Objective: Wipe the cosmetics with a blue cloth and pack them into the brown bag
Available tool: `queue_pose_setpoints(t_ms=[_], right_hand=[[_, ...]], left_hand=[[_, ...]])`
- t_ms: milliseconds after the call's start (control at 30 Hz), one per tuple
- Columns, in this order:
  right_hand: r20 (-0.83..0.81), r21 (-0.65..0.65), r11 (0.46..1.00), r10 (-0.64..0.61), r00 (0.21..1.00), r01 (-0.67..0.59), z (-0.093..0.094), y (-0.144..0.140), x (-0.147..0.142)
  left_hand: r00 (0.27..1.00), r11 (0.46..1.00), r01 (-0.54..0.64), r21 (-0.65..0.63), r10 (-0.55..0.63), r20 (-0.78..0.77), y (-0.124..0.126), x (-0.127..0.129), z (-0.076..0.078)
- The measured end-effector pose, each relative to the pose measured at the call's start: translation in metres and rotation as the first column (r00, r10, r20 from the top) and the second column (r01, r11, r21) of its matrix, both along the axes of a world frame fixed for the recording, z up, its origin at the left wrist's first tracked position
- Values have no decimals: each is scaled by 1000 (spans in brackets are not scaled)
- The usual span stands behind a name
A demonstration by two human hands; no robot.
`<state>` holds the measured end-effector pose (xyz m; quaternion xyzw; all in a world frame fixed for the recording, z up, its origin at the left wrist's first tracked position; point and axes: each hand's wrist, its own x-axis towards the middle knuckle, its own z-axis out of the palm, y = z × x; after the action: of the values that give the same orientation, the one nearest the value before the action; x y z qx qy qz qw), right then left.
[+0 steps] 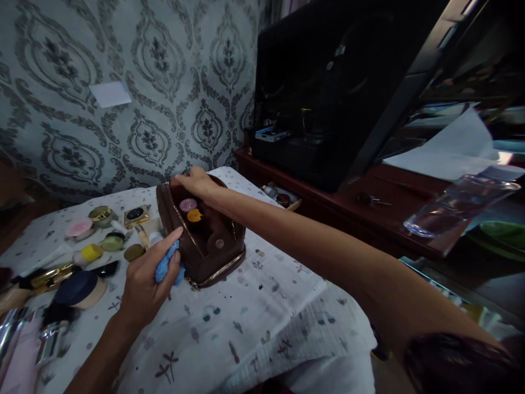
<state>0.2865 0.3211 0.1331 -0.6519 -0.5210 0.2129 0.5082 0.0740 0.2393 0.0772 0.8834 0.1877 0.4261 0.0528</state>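
The left hand (148,273) pinches a bunched blue cloth (164,265) between thumb and fingers, its index fingertip at the left side of the open brown bag (211,266). The bag rests on the worktop (246,312), mouth upward, long axis running away and slightly leftward; at its far end the right hand (197,181) reaches over the rim, finger closure unclear.

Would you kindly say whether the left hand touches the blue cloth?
Touching: the head view shows the left hand holding the blue cloth between thumb and fingers.
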Motion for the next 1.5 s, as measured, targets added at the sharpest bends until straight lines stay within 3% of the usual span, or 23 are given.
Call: queue_pose_setpoints(t_ms=[100,167,300,400,533,600,633,700,800,867,1000,1100,1200,1267,1333,1433,1500], right_hand=[[-59,107,993,-48,997,54,23,-20,5],[-138,168,985,-4,990,28,29,-38,6],[-438,222,970,192,878,-102,22,-75,7],[-496,307,948,237,835,-87,13,-100,7],[-226,425,905,143,964,-34,2,-138,-9],[-13,451,891,61,998,-48,-8,-155,-25],[112,472,873,80,991,-123,-14,-162,-33],[363,521,801,106,926,-295,-31,-168,-50],[574,493,696,190,796,-522,-59,-162,-74],[638,440,669,237,732,-600,-76,-152,-87],[655,357,676,311,688,-645,-101,-133,-110],[514,251,704,485,708,-665,-112,-123,-131],[59,99,758,642,765,-644,-119,-107,-153],[-300,11,775,606,737,-632,-124,-95,-163],[-493,-30,780,533,688,-625,-130,-85,-169],[-465,-4,781,552,692,-625,-136,-83,-170],[-383,23,769,597,705,-639,-136,-86,-168]], left_hand=[[1000,1000,-13,10,13,-3,0,1,1],[1000,1000,-17,18,17,-6,-1,1,2],[1000,999,-6,33,6,-3,-1,3,3],[1000,1000,6,25,-6,-3,-1,4,4],[1000,1000,20,-21,-20,-18,1,4,4],[999,998,24,-58,-26,-30,2,3,4],[999,996,18,-87,-22,-42,3,2,4],[998,989,-16,-150,5,-70,7,-2,5],[991,975,-111,-194,93,-96,16,-10,3],[974,960,-194,-200,165,-155,24,-18,1],[921,917,-338,-210,277,-272,50,-37,-5],[871,859,-461,-223,389,-300,78,-54,-9],[797,764,-594,-253,514,-318,112,-75,-8],[737,680,-674,-289,596,-318,137,-93,-5],[672,580,-738,-345,674,-307,162,-113,-2],[590,438,-777,-452,757,-281,194,-143,-1],[571,389,-759,-522,782,-249,210,-161,-4]])
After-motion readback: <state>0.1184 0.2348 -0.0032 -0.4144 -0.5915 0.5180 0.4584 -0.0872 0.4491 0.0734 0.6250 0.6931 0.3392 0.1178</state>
